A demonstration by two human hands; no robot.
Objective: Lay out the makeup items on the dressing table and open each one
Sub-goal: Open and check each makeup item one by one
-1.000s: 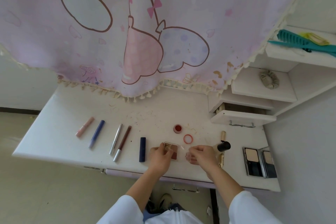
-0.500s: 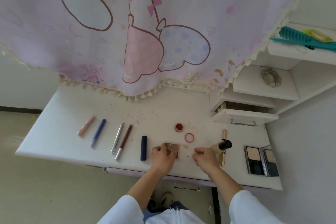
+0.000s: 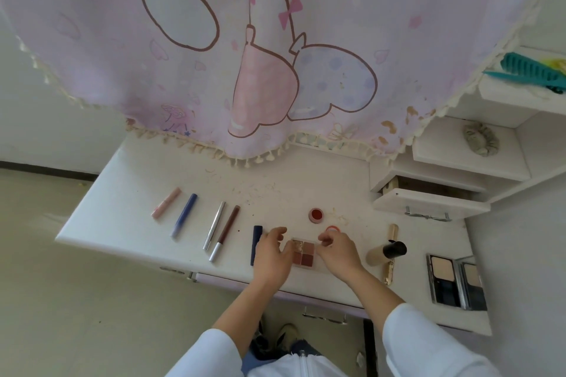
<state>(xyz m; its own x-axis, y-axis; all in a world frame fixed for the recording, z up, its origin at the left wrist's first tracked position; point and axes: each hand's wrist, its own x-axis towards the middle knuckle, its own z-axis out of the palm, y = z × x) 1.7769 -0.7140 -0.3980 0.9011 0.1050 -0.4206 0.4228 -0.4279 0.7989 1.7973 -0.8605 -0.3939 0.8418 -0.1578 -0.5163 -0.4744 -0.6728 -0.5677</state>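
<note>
both hands have shifted: the left hand [image 3: 271, 254] has released the eyeshadow palette [image 3: 303, 254] and hovers with fingers spread at its left edge; the right hand [image 3: 338, 252] has closed in on its right edge, fingers curled, and i cannot tell whether they pinch anything. the palette lies open on the desk [image 3: 128, 217], between a blue tube [image 3: 256, 237] and a bottle [image 3: 375, 256].

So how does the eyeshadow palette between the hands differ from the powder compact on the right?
The eyeshadow palette shows four pans, reddish browns and gold; the powder compact shows one pale beige pan above a dark compartment. The palette looks smaller than the compact. It lies between the left hand and right hand; the compact lies untouched, lid folded out beside it. Both lie flat, pans exposed, on the dressing table.
</note>
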